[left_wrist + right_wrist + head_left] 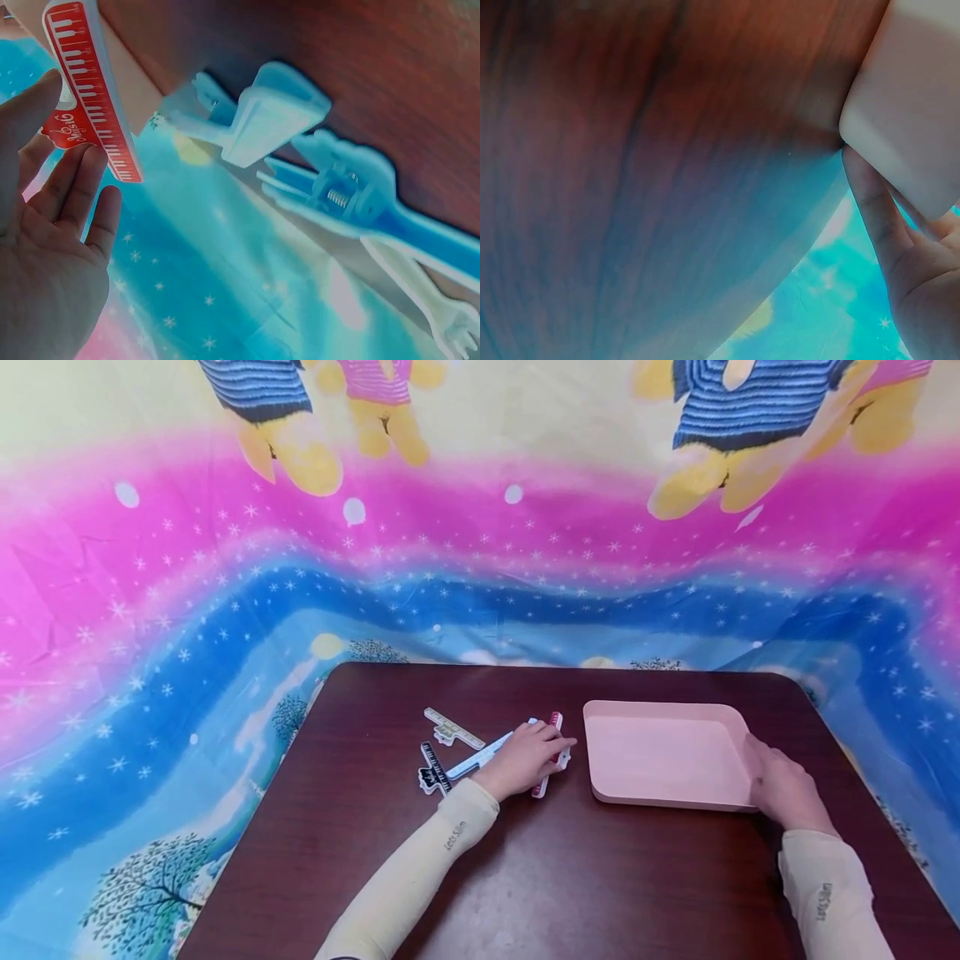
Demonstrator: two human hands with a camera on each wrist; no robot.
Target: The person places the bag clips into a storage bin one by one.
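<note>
Fingers (pixel 79 187) of the left hand (pixel 522 760) pinch a red clip (pixel 90 94).

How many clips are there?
At least 4: a red clip pinched in the left hand, a light blue clip partly under that hand, a black clip left of it, a cream clip farther back. The hand may hide more.

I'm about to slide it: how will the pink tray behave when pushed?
The pink tray should probably slide flat rather than tip, being low and broad. Its even rim suggests it is fairly stiff. Its thin-looking walls hint at low weight.
</note>
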